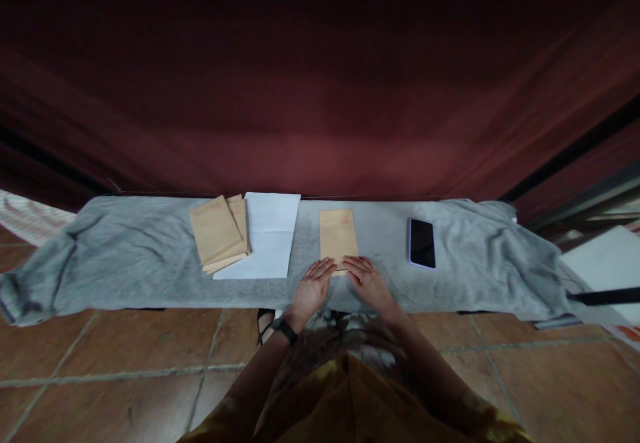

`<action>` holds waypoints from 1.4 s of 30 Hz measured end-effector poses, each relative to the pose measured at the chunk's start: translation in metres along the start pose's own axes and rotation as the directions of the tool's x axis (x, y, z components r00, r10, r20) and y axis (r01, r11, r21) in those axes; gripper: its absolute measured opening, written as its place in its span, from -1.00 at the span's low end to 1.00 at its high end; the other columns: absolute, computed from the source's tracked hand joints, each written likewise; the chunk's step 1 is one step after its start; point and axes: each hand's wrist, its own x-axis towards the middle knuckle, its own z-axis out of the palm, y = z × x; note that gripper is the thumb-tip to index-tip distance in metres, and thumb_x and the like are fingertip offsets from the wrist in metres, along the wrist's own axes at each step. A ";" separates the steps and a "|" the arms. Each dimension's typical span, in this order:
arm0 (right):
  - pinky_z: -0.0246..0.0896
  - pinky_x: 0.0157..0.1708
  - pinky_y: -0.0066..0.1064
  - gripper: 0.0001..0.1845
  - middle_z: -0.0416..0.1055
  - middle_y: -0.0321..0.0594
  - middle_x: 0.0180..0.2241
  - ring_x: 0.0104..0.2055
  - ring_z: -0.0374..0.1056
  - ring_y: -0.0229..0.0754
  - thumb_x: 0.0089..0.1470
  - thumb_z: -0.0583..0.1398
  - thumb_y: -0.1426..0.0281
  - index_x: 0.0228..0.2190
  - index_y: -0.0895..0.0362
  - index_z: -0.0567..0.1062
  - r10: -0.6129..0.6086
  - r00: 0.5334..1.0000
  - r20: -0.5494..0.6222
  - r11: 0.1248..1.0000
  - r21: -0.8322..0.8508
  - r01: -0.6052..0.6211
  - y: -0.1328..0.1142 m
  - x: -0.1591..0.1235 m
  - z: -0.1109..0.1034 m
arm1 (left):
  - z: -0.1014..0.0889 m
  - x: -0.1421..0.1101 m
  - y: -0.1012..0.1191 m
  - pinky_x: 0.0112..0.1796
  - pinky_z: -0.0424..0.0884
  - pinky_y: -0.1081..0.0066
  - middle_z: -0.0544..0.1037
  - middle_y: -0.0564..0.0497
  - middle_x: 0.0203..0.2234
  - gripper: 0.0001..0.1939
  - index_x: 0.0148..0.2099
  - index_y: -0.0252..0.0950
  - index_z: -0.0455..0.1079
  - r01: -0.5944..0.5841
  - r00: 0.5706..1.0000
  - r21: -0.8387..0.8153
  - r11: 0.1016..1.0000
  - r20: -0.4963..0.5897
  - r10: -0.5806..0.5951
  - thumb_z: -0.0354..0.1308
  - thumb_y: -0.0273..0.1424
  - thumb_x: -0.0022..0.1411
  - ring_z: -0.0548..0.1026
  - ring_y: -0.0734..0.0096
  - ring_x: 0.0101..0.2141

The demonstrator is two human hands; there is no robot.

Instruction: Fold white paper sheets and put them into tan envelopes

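Observation:
A tan paper envelope (339, 233) lies flat on the grey cloth right in front of me, with faint red print near its far right corner. My left hand (313, 287) rests on the near left part of the envelope, fingers stretched out. On the near right part lies my right hand (367, 283), its fingers also extended and flat. Between the fingertips a fold line crosses the envelope's near end. To the left, several more tan envelopes (216, 231) lie in a loose, fanned pile, partly over white paper sheets (273, 233).
A phone with a purple edge (423, 243) lies dark on the cloth to the right. The grey cloth (140, 249) covers a narrow bench, rumpled at both ends. Behind it rises a dark red panel (320, 129). Brown floor tiles (150, 343) show below.

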 end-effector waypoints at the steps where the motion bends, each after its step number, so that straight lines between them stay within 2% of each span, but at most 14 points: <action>1: 0.21 0.29 -0.09 -0.57 0.46 -0.23 0.19 0.23 0.35 -0.15 0.31 0.09 0.48 0.12 -0.02 0.51 -0.001 1.000 0.001 1.000 0.010 0.001 0.000 0.000 0.000 | 0.000 -0.001 0.000 0.29 0.31 0.09 0.44 -0.07 0.27 -0.52 0.30 -0.22 0.33 -0.002 1.000 0.012 1.000 0.003 0.002 -0.10 -0.56 0.42 0.32 0.32 0.31; 5: 0.21 0.28 -0.11 -0.59 0.47 -0.23 0.18 0.23 0.36 -0.15 0.32 0.07 0.48 0.09 0.00 0.53 0.005 1.000 -0.011 0.999 0.050 -0.005 -0.001 0.001 -0.001 | -0.004 -0.004 0.003 0.30 0.30 0.08 0.41 -0.08 0.28 -0.52 0.31 -0.19 0.33 -0.045 0.999 0.066 0.997 0.021 0.044 -0.03 -0.54 0.41 0.30 0.25 0.31; 11: 0.21 0.28 -0.08 -0.57 0.47 -0.21 0.18 0.22 0.36 -0.13 0.30 0.07 0.49 0.11 0.01 0.52 0.007 1.000 -0.025 0.999 0.036 -0.006 -0.001 0.001 -0.001 | -0.008 -0.008 0.009 0.28 0.32 -0.03 0.36 -0.13 0.31 -0.63 0.23 -0.13 0.44 -0.094 0.996 0.117 0.989 0.011 0.094 0.09 -0.34 0.42 0.27 0.09 0.33; 18: 0.15 0.34 -0.06 -0.49 0.33 -0.11 0.29 0.34 0.23 -0.10 0.35 0.01 0.48 0.26 0.10 0.37 0.019 0.999 -0.049 0.999 -0.044 -0.021 -0.017 -0.021 0.001 | -0.006 -0.009 0.011 0.28 0.32 -0.02 0.36 -0.12 0.31 -0.64 0.21 -0.13 0.45 -0.082 0.997 0.136 0.987 0.013 0.081 0.08 -0.34 0.43 0.27 0.10 0.33; 23: 0.05 0.38 -0.04 -0.49 0.29 -0.15 0.32 0.37 0.19 -0.11 0.40 -0.01 0.40 0.31 0.07 0.30 -0.005 1.000 -0.010 0.996 -0.090 0.004 -0.026 -0.040 0.002 | -0.004 -0.010 0.010 0.30 0.29 -0.03 0.32 -0.09 0.34 -0.61 0.24 -0.11 0.43 -0.067 0.998 0.102 0.993 0.002 0.067 0.07 -0.36 0.43 0.25 0.10 0.34; 29: -0.01 0.40 -0.05 -0.49 0.27 -0.17 0.33 0.37 0.17 -0.11 0.43 -0.05 0.37 0.33 0.08 0.27 0.016 1.000 0.025 0.993 -0.121 -0.013 -0.030 -0.040 -0.001 | -0.001 -0.011 0.010 0.31 0.27 -0.01 0.31 -0.10 0.35 -0.59 0.28 -0.14 0.38 -0.071 0.997 0.109 0.992 0.006 0.071 0.06 -0.35 0.43 0.23 0.10 0.35; 35: -0.04 0.39 0.04 -0.45 0.25 -0.10 0.33 0.37 0.18 -0.02 0.41 0.00 0.31 0.35 0.08 0.22 0.041 0.999 0.006 0.986 -0.162 -0.040 -0.037 -0.043 0.001 | 0.003 -0.012 0.012 0.34 0.19 0.00 0.25 -0.12 0.38 -0.53 0.34 -0.16 0.28 -0.061 0.998 0.120 0.991 0.024 0.058 0.06 -0.35 0.43 0.18 0.12 0.38; 42: -0.03 0.38 0.04 -0.47 0.25 -0.08 0.34 0.37 0.18 0.00 0.42 -0.02 0.31 0.35 0.11 0.24 0.073 0.997 -0.017 0.979 -0.190 -0.075 -0.038 -0.047 0.004 | 0.006 -0.012 0.012 0.34 0.19 -0.01 0.27 -0.15 0.37 -0.53 0.35 -0.20 0.26 -0.065 0.997 0.134 0.989 0.039 0.060 0.01 -0.35 0.45 0.17 0.11 0.38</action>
